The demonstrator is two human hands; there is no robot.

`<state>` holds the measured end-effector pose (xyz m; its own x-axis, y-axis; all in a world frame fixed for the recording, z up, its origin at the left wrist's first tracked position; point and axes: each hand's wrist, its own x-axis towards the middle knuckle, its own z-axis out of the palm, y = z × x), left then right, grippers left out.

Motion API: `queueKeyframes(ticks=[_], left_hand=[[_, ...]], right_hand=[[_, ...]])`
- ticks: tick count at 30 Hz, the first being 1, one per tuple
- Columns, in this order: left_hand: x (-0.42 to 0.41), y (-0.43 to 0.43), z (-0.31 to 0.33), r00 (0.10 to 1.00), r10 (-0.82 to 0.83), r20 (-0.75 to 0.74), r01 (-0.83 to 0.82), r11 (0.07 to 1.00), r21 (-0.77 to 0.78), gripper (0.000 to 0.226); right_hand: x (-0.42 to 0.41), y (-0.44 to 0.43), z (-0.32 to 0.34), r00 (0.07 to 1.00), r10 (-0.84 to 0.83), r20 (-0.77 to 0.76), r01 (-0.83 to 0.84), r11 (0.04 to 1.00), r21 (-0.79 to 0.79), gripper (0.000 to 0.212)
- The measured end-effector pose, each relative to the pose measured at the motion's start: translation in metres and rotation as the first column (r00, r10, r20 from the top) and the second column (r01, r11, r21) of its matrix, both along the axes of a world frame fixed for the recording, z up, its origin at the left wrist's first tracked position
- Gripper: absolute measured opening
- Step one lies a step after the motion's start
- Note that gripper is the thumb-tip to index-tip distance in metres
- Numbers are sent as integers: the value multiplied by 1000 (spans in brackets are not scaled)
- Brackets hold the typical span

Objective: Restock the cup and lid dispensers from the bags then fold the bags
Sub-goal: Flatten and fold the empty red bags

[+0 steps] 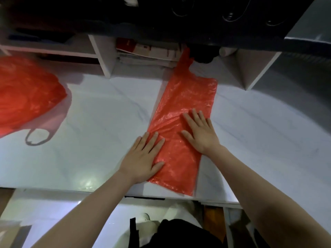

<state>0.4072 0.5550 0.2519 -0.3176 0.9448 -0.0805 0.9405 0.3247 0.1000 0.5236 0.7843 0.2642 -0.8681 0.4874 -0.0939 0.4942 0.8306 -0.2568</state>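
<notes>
Together, left hand and right hand press red bag; box print blurred.

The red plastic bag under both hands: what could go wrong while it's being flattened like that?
1. The flattened red bag lies on a glossy countertop with its near end at the front edge; under the flat left hand and right hand it could slide off.
2. Creases show between the hands, so a fold may come out crooked.
3. Its handle reaches toward the stacked papers on the shelf and might snag.
</notes>
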Motion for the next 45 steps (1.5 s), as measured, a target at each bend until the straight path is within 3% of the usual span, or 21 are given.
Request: queueKeyframes(ticks=[6,9,14,18,23,27,30,33,38,41,45], left_hand=[[0,0,0,1000,-7,22,7,1000,8,75],[-1,0,-1,1000,-7,25,8,1000,-8,75],[-3,2,-4,999,-24,38,25,1000,-17,77],[-4,3,-4,999,-21,43,23,999,-26,78],[-6,1,0,993,-34,117,34,999,3,77],[-11,-15,7,974,-175,142,162,982,97,74],[-15,-36,8,954,-276,113,269,960,76,75],[-24,-52,9,938,-320,134,320,947,22,78],[-33,-66,10,903,-405,143,411,911,-17,95],[-29,-66,12,907,-338,250,329,941,76,93],[-21,-63,8,874,-60,483,-91,955,283,41]], right_hand=[[59,-52,10,953,41,-300,-34,999,28,51],[86,-82,4,933,41,-358,-25,998,51,43],[109,-114,-4,957,52,-286,-42,998,44,50],[112,-124,-3,974,-47,-222,53,998,22,54],[126,-129,-9,998,39,57,-42,998,50,91],[129,-131,-11,998,57,-24,-54,993,102,79],[132,-138,-12,991,36,-127,-23,994,105,73],[137,-138,-12,991,-9,-131,15,999,41,67],[132,-137,-7,972,-84,-218,65,993,-95,37],[126,-137,-1,942,-216,-258,154,959,-239,31],[119,-136,7,870,-367,-329,239,898,-370,28]])
